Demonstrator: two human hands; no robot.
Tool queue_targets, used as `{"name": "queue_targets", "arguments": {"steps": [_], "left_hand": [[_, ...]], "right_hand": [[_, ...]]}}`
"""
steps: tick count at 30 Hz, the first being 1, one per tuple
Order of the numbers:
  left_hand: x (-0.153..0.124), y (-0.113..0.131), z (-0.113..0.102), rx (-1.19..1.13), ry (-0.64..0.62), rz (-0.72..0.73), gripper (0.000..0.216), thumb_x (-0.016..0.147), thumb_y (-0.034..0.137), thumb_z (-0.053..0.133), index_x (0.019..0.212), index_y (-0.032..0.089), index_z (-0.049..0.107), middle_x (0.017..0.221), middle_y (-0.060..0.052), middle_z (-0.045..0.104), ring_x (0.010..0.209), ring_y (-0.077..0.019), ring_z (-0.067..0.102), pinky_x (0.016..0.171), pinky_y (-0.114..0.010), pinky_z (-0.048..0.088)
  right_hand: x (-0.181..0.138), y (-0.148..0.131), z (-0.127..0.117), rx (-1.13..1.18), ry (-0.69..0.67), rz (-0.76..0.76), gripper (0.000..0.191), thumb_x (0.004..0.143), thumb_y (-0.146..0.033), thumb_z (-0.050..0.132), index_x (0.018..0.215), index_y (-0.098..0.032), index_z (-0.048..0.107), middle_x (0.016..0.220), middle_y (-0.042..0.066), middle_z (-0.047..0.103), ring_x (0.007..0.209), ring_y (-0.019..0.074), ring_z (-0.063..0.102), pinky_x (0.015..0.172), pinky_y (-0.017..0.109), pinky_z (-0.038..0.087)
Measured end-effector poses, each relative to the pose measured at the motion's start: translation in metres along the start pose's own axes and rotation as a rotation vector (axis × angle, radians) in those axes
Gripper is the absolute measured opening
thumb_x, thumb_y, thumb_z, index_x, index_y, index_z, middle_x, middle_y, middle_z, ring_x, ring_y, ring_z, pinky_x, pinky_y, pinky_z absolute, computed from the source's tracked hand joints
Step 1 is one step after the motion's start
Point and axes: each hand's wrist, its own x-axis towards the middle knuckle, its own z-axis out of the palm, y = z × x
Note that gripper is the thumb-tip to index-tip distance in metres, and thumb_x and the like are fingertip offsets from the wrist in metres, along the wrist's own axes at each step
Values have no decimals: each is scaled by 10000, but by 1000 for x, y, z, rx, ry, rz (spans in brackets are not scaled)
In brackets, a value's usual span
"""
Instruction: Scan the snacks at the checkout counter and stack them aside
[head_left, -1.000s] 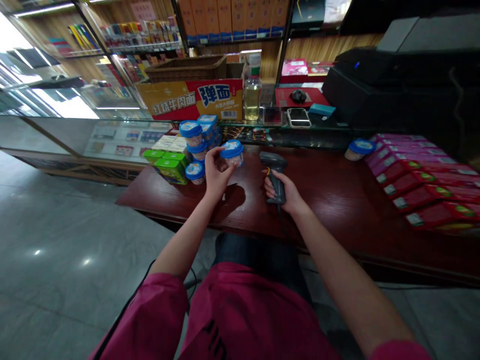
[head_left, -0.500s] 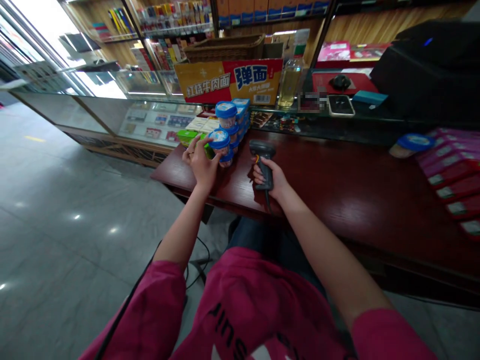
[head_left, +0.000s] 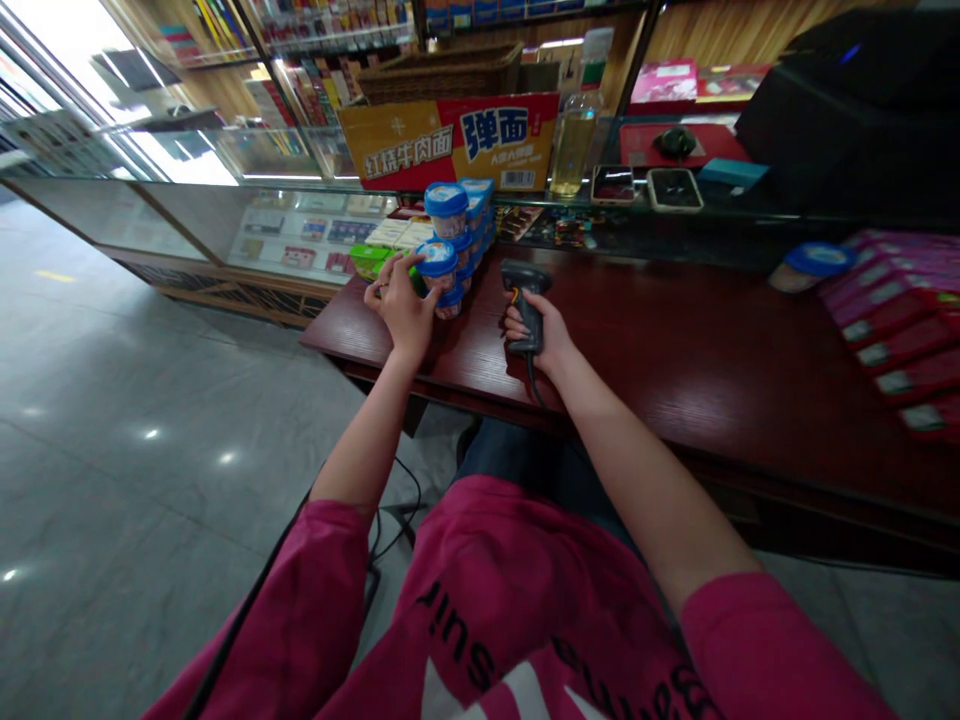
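My left hand [head_left: 403, 308] has its thumb and fingers around a small tub with a blue lid [head_left: 436, 258], the upper one at the front of a stack. Another blue-lidded tub [head_left: 448, 305] stands directly beneath it. More such tubs [head_left: 447, 208] are piled just behind, at the left end of the desk. In my right hand [head_left: 551, 335] is a dark handheld barcode scanner [head_left: 527, 312], its handle wrapped by my fingers. The scanner is upright above the desk, a little right of the tubs, and its cable hangs down.
The brown desk [head_left: 637, 340] runs to the right, where a single blue-lidded tub [head_left: 806, 266] stands beside stacked pink packs [head_left: 892, 320]. On the glass shelf behind are a noodle carton [head_left: 457, 145], a bottle [head_left: 576, 145] and two phones [head_left: 675, 190]. Green packs [head_left: 371, 262] lie left of the tubs.
The view has shifted slightly, so the desk and hands appear a little higher. Both hands keep their hold on the tub and the scanner, with little other movement.
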Motion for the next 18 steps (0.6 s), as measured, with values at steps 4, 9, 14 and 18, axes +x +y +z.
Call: {"name": "queue_targets", "arguments": {"steps": [4, 9, 14, 18], "left_hand": [[-1, -3, 2, -37, -19, -26, 492, 830, 283, 826, 1291, 281, 654, 1557, -109, 606, 1626, -343, 333, 1297, -532, 219], [-6, 13, -1, 9, -9, 11, 618, 828, 356, 853, 1389, 282, 604, 1702, -100, 439, 1682, -352, 161, 1317, -549, 213], [-28, 54, 28, -116, -168, 138, 604, 849, 376, 855, 1398, 286, 621, 1731, -68, 387, 1674, -370, 139, 1347, -514, 189], [-49, 84, 98, -219, -430, 259, 519, 885, 238, 788, 1382, 278, 644, 1619, -101, 511, 1598, -386, 308, 1346, -541, 179]], "right_hand": [[0, -1, -3, 26, 6, -3, 113, 1018, -327, 603, 1011, -214, 608, 601, -73, 442, 446, 79, 311, 399, 152, 294], [-2, -17, -19, 54, 19, -9, 118, 1023, -303, 570, 1014, -195, 616, 609, -66, 458, 454, 79, 321, 405, 152, 317], [-11, -52, -54, 32, 96, -111, 111, 996, -314, 646, 1023, -216, 601, 627, -64, 497, 467, 74, 377, 420, 148, 351], [-38, -93, -92, 60, 207, -224, 71, 1023, -278, 597, 997, -212, 594, 613, -61, 521, 466, 69, 397, 425, 135, 370]]}}
